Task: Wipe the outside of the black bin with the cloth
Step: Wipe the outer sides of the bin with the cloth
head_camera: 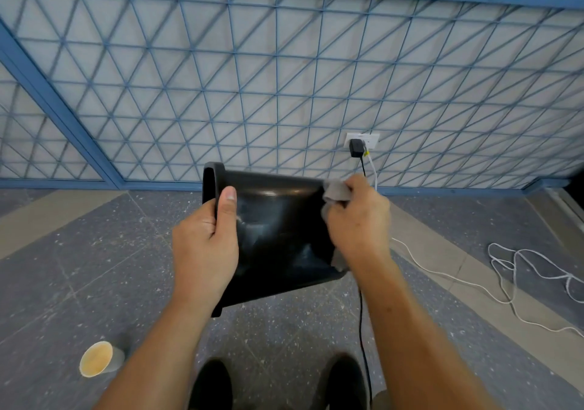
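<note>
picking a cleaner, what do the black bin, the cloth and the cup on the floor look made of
Black bin: likely moulded plastic, glossy; a bright highlight and pale smears show on its side. Cloth: soft grey fabric, matte, crumpled in the right hand; weave blurred. Cup: probably paper, pale wall, tan inside; thin plastic possible.

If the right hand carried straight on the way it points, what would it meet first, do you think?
The right hand, holding the cloth, would probably reach the black adapter at the wall socket; depth is unclear.
</note>
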Motion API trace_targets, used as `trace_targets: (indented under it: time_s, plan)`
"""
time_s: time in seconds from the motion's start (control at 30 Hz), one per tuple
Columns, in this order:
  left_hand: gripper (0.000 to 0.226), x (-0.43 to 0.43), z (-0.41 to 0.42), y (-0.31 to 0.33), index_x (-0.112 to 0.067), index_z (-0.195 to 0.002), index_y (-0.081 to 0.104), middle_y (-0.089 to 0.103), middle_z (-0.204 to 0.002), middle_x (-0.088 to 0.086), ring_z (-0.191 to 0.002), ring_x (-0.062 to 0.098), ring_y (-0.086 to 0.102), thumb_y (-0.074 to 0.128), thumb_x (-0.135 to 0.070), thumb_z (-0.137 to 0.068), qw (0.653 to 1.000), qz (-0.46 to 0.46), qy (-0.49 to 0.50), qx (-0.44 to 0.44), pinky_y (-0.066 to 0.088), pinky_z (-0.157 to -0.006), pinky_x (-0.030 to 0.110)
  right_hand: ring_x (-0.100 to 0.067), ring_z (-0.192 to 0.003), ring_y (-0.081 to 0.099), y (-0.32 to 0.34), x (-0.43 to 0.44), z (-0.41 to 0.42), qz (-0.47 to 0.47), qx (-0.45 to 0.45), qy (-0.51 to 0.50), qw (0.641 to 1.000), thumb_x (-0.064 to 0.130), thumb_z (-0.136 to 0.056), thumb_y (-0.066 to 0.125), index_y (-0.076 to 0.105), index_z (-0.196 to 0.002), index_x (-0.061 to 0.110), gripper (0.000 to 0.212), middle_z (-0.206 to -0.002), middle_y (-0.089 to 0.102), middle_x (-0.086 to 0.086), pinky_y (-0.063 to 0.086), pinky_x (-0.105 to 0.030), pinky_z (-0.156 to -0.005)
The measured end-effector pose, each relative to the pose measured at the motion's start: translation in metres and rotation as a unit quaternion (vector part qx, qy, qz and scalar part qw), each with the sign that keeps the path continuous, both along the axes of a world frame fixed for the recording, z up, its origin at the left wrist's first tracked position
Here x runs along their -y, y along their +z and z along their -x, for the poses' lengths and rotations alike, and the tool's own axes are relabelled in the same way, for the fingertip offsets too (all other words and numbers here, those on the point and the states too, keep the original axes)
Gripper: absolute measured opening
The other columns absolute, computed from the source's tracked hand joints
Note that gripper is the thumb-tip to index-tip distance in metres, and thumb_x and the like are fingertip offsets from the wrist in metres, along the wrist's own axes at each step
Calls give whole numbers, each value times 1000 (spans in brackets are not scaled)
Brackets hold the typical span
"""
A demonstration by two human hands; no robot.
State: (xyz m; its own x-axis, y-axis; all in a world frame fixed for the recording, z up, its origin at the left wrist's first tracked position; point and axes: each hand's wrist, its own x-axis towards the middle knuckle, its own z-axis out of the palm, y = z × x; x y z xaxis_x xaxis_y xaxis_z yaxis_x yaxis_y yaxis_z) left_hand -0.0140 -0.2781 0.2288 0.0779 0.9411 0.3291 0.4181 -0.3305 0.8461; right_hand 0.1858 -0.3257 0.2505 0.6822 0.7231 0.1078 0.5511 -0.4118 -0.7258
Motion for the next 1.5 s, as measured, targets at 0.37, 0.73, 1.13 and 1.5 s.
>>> trace_targets:
  time_s: [0.37,0.73,1.13,1.5]
  plan:
    - [54,6,-9,-1,-26,-61,44,56,-57,-18,-51,5,51,44,-56,-106,999,-30,-24,-30,35,-49,15,-28,-88,68,9,-7,49,-70,8,114,991,8,-80,62,70,-102,19,26,-93,76,-3,54,-38,-76]
    - [71,5,-6,5,-4,-61,36,32,-50,-7,-48,12,35,48,-56,-108,998,51,2,44,30,-47,28,-29,-82,62,-6,11,-22,7,7,-45,999,11,-85,64,61,-93,19,12,-81,63,0,42,-31,-67]
    - [58,7,-17,-5,-19,-62,54,54,-51,-8,-49,6,49,48,-42,-115,998,42,19,44,33,-48,17,-24,-74,61,8,-2,91,-106,74,190,973,24,-95,59,59,-93,20,4,-86,67,2,48,-39,-62]
    - [60,14,-18,4,-23,-61,29,36,-49,-9,-46,11,34,44,-55,-109,999,2,-36,7,26,-45,21,-16,-73,53,-7,4,-8,-40,-12,-39,998,5,-86,62,66,-110,19,28,-79,64,9,32,-23,-63]
